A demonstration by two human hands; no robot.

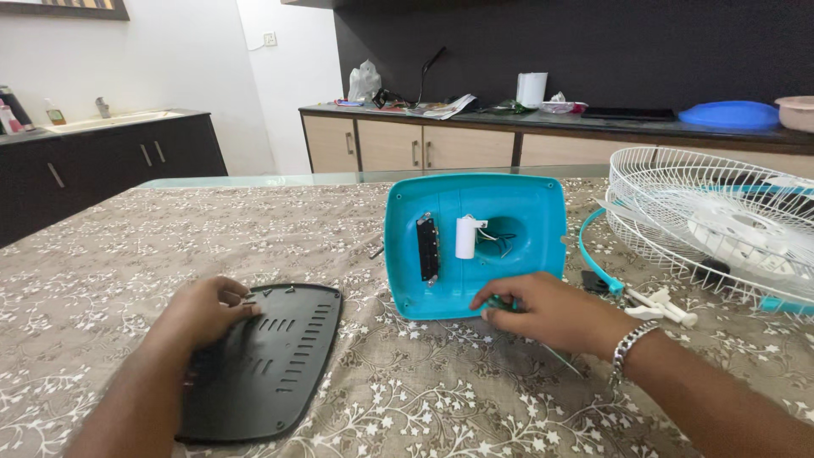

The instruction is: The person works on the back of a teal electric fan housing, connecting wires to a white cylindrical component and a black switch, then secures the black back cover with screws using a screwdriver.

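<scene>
The left hand (208, 309) lies flat, fingers loosely spread, on the upper left edge of a black cover plate (263, 365); it presses on the plate rather than gripping it. A few small screws (246, 298) sit right at its fingertips, too small to count surely. The right hand (551, 312) rests just below the lower edge of the turquoise fan base (475, 242), its fingers curled around a thin green-handled tool (502, 304) whose slim shaft sticks out behind the wrist. A silver bracelet (632, 343) circles that wrist.

The fan base stands between the two hands, nearer the right one, tipped up so its hollow underside faces the camera. The cover plate lies flat on the surface (424, 399), well to the left of the base and apart from it.

There is one fan base, one cover plate, one tool and one white wire fan guard (721, 220), which lies at the right.

The base is a rounded square shell. Inside it are one black switch block (428, 248), one white cylinder (465, 237) and some loose wires. The cover plate is matt black, rounded in the same shape, with rows of short slots.
</scene>
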